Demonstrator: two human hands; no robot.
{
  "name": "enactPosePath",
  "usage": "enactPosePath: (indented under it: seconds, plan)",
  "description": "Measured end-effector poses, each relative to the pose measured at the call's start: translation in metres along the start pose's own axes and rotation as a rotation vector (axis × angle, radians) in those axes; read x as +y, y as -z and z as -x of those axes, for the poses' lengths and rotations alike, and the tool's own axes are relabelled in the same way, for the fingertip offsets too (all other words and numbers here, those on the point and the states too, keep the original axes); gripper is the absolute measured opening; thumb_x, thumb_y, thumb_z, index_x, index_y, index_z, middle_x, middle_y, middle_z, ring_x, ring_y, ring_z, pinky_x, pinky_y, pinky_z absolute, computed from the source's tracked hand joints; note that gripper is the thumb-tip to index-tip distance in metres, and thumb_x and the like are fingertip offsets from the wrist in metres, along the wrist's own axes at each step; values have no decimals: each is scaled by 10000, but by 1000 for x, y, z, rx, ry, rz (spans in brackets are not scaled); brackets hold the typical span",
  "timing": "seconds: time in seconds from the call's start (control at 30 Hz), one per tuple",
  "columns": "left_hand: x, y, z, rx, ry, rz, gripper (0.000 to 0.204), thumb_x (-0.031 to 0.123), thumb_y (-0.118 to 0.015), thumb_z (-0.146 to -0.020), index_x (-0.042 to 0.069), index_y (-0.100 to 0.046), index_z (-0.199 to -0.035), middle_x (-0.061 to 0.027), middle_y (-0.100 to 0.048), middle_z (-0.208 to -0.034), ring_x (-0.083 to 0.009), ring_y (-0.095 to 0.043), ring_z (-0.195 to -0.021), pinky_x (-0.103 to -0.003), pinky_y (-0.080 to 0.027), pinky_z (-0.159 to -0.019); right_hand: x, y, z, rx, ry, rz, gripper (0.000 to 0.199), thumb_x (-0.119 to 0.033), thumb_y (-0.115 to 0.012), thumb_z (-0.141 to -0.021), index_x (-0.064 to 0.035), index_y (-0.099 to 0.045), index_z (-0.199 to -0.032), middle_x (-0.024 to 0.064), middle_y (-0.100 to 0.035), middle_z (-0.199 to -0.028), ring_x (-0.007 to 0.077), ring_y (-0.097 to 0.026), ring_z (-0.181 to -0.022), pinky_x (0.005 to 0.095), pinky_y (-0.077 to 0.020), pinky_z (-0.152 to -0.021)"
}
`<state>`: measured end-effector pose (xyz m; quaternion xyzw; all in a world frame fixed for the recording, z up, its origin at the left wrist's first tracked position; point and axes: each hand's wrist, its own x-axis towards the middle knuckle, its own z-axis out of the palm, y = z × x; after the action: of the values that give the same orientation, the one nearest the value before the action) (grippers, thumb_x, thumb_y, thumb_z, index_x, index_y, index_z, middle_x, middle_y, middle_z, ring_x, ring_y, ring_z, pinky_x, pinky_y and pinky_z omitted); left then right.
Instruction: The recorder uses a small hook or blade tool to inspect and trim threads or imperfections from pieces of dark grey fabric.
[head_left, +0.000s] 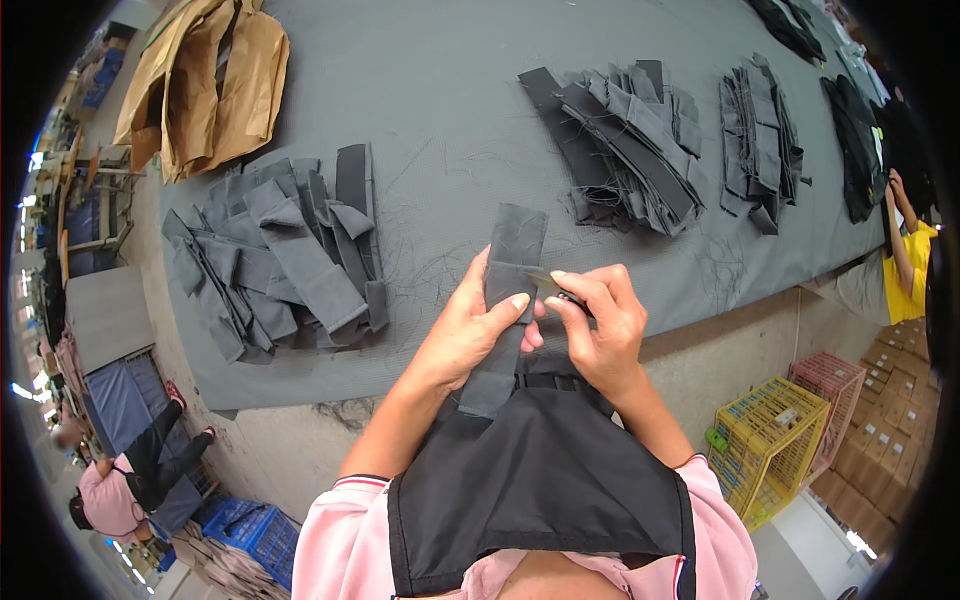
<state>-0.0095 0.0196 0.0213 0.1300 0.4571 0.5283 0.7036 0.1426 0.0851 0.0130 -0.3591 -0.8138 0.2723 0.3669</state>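
Note:
My left hand [462, 325] is closed on a dark grey fabric strip [517, 240], thumb pressed on its face. The strip stands up above the fingers, and its lower end hangs over my black apron. In my right hand [612, 325] is a small pair of thread snips [570, 297] with a dark handle. Their pointed blades meet the strip near its folded middle, just above my left thumb. Whether a thread lies between the blades is too small to tell. A loose pile of similar strips [290, 255] lies left of my hands, and a stacked bundle [625, 150] lies to the right.
Grey cloth covers the table [430, 90], with loose threads scattered over it. A brown paper bag [215, 90] stands far left. Farther right lie another strip bundle [757, 140] and black items [853, 150]. Yellow crates [765, 440] sit below the right edge. Other people are at both sides.

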Motion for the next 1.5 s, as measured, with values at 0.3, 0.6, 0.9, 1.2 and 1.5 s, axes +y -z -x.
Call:
enactPosePath:
  seconds: [0.3,0.6,0.9,1.2,1.5]
  plan:
    - [-17,3,-6,42,-132,-234,707,14,-478,-916,-11,-18,-1453,-119,-554,-1060,-139,-586,-764,-272,-512,-681,-7,-11,-5,-53,36,-2,272,-54,-708,-689,-70,-631,-950,43,-539,-773,200,-544,-587,312,-446,-528]
    - [-15,-2,-4,74,-126,-402,684,10,-453,-923,33,-31,-1461,-136,-567,-1037,-147,-606,-706,-275,-520,-652,-8,-3,0,36,38,81,245,-57,-699,-703,-46,-629,-937,55,-542,-762,203,-565,-591,307,-450,-533]
    - [-21,9,2,13,-290,-481,695,38,-530,-906,15,-100,-1452,-161,-536,-1155,-178,-626,-869,-287,-527,-726,-7,-6,-10,-218,-546,-642,157,45,-685,-753,6,-579,-862,2,-469,-745,63,-490,-561,229,-476,-458]
    - [-28,0,16,229,17,-137,564,268,-575,-929,-30,-291,-1315,-132,-596,-953,-138,-586,-672,-280,-505,-606,-14,-17,13,-204,-238,-453,260,149,-628,-624,9,-596,-840,65,-504,-757,142,-598,-544,262,-464,-457]
    - [-22,-4,15,168,-111,-547,332,188,-560,-925,-44,-461,-1140,-103,-667,-845,-148,-656,-629,-283,-518,-568,-13,-10,-19,-359,-163,-336,161,28,-641,-738,0,-621,-895,71,-616,-731,109,-577,-636,244,-434,-535]
